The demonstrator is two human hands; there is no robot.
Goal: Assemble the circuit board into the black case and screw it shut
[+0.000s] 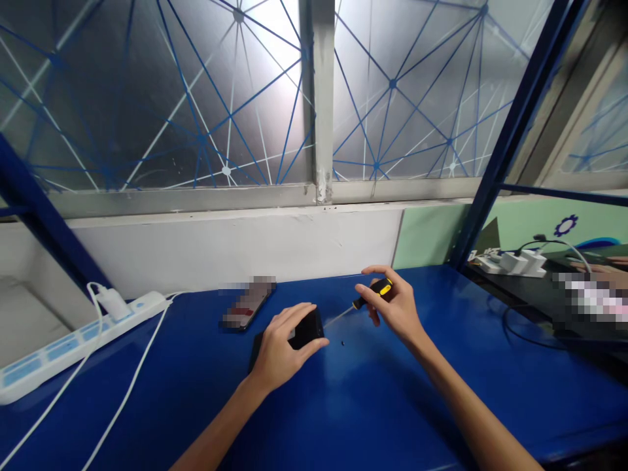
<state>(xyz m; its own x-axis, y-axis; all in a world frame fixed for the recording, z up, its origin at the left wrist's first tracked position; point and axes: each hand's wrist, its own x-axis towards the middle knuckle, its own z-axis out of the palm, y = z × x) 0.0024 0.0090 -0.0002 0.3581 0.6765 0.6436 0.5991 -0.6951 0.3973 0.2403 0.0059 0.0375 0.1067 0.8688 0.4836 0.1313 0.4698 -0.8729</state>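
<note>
My left hand (287, 343) is wrapped around a black box-like device (309, 329), holding it on the blue table (373, 399). Much of the device is hidden under my palm and fingers, so its kind is unclear. In my right hand (395, 304) is a screwdriver with a black and yellow handle (375, 292). Its thin metal shaft points left and down, with the tip at the device's right end; whether it touches cannot be made out. A tiny dark piece (342, 343), too small to identify, lies on the table just right of my left thumb.
A phone (248, 304) lies behind my left hand. At the left, a white power strip (83, 340) holds a plugged-in charger (112, 303), and white cables trail forward. Blue frame posts (510, 124) flank the table. Beyond the right post sit more white adapters (523, 261) and a person's arm (603, 271).
</note>
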